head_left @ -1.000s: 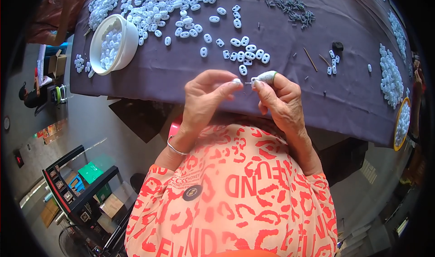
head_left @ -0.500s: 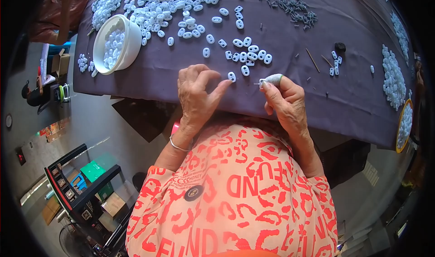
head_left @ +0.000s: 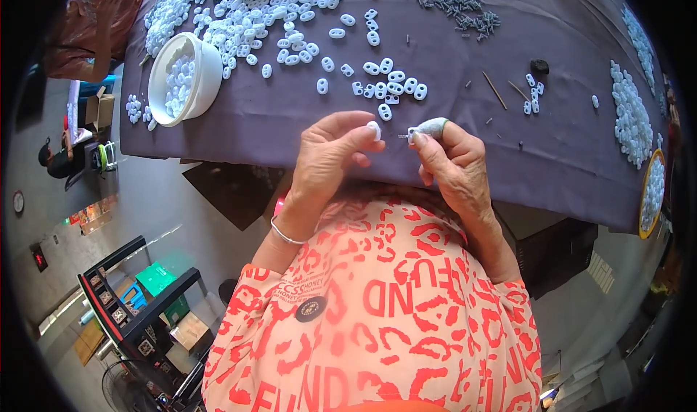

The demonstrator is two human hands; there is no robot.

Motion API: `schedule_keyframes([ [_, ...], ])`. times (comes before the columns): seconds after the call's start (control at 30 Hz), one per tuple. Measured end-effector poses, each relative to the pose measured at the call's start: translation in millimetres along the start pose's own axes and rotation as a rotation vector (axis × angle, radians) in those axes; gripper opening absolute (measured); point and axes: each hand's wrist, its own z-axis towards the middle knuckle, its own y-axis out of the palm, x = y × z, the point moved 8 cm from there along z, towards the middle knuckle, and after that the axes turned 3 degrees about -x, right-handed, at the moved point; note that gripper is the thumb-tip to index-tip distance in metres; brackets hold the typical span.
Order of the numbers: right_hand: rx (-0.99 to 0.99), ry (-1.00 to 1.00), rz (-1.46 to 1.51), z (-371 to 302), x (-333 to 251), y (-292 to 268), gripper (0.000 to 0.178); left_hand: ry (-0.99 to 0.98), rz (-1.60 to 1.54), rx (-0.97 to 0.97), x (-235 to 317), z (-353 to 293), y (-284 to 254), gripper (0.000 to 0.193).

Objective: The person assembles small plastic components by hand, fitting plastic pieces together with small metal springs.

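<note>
My left hand [head_left: 332,147] pinches a white oval two-hole cord lock piece [head_left: 374,130] between thumb and fingers, above the table's near edge. To its right, my right hand [head_left: 454,161] holds a small white cord lock part [head_left: 412,134], with a thin metal spring [head_left: 402,136] pointing out of it toward the left hand. A pale grey cover [head_left: 433,127] wraps one of the right fingers. The two held parts are a short gap apart. Just beyond them lies a loose group of white two-hole pieces [head_left: 395,88]. The fingers partly hide both held parts.
A white tub [head_left: 208,85] of white parts stands at the left, beside a large heap [head_left: 250,20]. Small dark springs [head_left: 472,20] lie at the far side. Thin brown sticks [head_left: 494,90], a dark lump [head_left: 539,66] and a yellow-rimmed container [head_left: 643,216] are at the right.
My left hand has picked up a white oval piece from the cloth and brought it toward the right hand. The right hand keeps its part and has shifted slightly left.
</note>
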Motion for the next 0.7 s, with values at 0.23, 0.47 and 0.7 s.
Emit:
schedule_keyframes([
  [0.23,-0.041,-0.06,-0.064,-1,-8,11,0.012,-0.105,-0.22,-0.045,-8,-14,9,0.021],
  [0.47,-0.04,-0.061,-0.104,0,-4,14,0.012,-0.1,-0.2,-0.08,-9,-17,9,0.018],
  [0.7,-0.066,-0.069,-0.159,0,-6,17,0.013,-0.079,-0.2,-0.103,-11,-16,7,0.013],
])
